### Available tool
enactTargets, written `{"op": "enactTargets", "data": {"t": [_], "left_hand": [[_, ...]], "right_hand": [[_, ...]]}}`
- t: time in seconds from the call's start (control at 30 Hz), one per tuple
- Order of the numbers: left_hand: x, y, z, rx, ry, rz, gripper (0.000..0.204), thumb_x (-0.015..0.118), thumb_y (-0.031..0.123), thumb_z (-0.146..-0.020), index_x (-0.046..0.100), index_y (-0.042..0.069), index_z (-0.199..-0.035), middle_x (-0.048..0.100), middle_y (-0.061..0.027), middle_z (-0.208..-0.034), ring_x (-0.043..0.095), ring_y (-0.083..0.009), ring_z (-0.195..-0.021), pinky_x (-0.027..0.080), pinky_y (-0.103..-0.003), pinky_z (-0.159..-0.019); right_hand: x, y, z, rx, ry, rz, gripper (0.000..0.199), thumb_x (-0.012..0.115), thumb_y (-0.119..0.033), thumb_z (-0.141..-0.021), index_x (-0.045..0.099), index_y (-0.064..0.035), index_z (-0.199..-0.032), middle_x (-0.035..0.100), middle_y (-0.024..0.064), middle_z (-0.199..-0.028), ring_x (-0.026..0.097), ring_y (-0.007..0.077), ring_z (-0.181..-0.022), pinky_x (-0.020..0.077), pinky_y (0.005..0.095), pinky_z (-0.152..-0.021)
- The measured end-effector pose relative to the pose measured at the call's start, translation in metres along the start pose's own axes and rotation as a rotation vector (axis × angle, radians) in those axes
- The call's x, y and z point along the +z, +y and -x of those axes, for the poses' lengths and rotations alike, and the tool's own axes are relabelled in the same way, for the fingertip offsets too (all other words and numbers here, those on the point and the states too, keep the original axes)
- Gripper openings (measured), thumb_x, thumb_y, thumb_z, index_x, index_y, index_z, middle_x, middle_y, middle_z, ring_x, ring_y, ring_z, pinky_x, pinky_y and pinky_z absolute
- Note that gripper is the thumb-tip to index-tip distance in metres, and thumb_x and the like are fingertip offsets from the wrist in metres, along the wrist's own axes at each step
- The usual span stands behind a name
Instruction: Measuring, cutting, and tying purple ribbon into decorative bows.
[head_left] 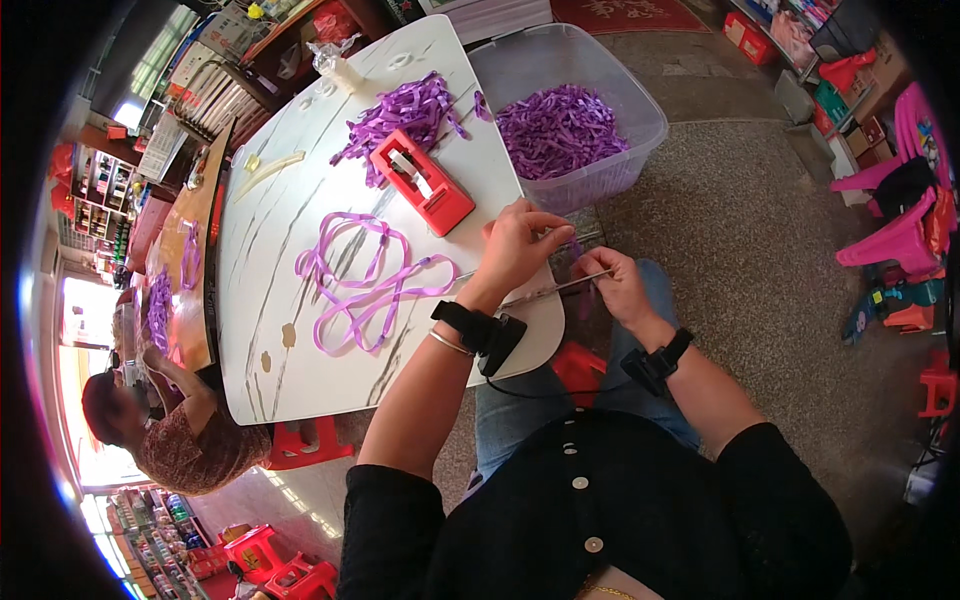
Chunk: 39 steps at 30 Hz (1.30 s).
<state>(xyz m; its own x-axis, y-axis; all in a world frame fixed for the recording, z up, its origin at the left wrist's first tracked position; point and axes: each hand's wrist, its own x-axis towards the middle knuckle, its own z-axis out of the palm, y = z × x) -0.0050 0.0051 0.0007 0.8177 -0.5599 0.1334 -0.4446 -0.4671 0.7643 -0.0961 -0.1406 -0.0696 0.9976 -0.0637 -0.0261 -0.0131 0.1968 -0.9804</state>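
Observation:
A long purple ribbon [360, 285] lies in loose loops on the white marbled table [270, 350]. My left hand [515, 250] pinches the ribbon's end near the table's right edge, fingers closed on it. My right hand [615, 285] holds a pair of scissors [560, 290] with the thin blades pointing left toward my left hand. A red tape dispenser [422, 180] stands on the table just beyond the ribbon loops. Behind it lies a pile of cut purple ribbon pieces [405, 112].
A clear plastic tub [640, 110] holding more cut purple ribbon stands on the floor at the table's right. Red stools [300, 445] are under the table. Another person [165, 425] sits at a second table to the left. Pink chairs [900, 220] stand far right.

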Motion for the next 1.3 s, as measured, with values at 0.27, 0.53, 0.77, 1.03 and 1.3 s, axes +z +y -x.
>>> {"op": "enactTargets", "data": {"t": [0.27, 0.53, 0.77, 1.03, 1.3], "left_hand": [[0.005, -0.006, -0.003, -0.019, -0.024, -0.146, 0.016, 0.068, 0.031, -0.067, 0.068, 0.016, -0.073, 0.049, -0.0031, -0.069, 0.050, -0.0204, -0.075, 0.032, -0.036, -0.063], [0.002, 0.004, -0.005, -0.003, -0.050, -0.300, 0.020, 0.067, 0.034, -0.069, 0.069, 0.015, -0.076, 0.050, -0.0031, -0.067, 0.051, -0.0174, -0.064, 0.035, -0.036, -0.057], [-0.001, 0.008, -0.010, -0.126, -0.140, -0.288, 0.021, 0.066, 0.036, -0.069, 0.069, 0.017, -0.079, 0.055, -0.0027, -0.073, 0.054, -0.0189, -0.073, 0.034, -0.037, -0.060], [-0.003, 0.008, -0.009, -0.186, -0.170, -0.262, 0.029, 0.066, 0.036, -0.072, 0.068, 0.009, -0.083, 0.059, -0.0024, -0.070, 0.055, -0.0119, -0.065, 0.039, -0.029, -0.056], [0.005, -0.019, -0.016, -0.172, -0.191, -0.147, 0.023, 0.063, 0.041, -0.071, 0.069, 0.021, -0.080, 0.062, 0.0011, -0.068, 0.057, -0.0140, -0.071, 0.033, -0.034, -0.064]], "right_hand": [[0.002, 0.005, 0.002, -0.006, 0.042, -0.037, 0.016, 0.052, -0.015, -0.087, 0.058, -0.0007, -0.082, 0.058, -0.0009, -0.072, 0.051, 0.0040, -0.067, 0.0410, 0.0194, -0.060], [-0.007, -0.014, 0.051, 0.114, -0.110, 0.000, 0.012, 0.049, -0.010, -0.087, 0.055, -0.0009, -0.081, 0.059, 0.0033, -0.076, 0.055, 0.0084, -0.075, 0.0419, 0.0211, -0.068], [-0.014, -0.041, 0.128, 0.175, -0.211, 0.270, 0.014, 0.049, -0.012, -0.086, 0.054, -0.0016, -0.078, 0.062, 0.0060, -0.071, 0.057, 0.0105, -0.067, 0.0424, 0.0236, -0.060], [-0.019, -0.061, 0.184, -0.202, -0.333, 0.743, 0.009, 0.062, -0.018, -0.075, 0.062, -0.0103, -0.072, 0.062, 0.0008, -0.075, 0.056, 0.0158, -0.079, 0.0356, 0.0308, -0.080], [-0.017, -0.064, 0.211, -0.391, -0.303, 0.841, 0.008, 0.067, -0.020, -0.070, 0.064, -0.0124, -0.070, 0.055, 0.0006, -0.082, 0.052, 0.0190, -0.089, 0.0370, 0.0346, -0.079]]}}
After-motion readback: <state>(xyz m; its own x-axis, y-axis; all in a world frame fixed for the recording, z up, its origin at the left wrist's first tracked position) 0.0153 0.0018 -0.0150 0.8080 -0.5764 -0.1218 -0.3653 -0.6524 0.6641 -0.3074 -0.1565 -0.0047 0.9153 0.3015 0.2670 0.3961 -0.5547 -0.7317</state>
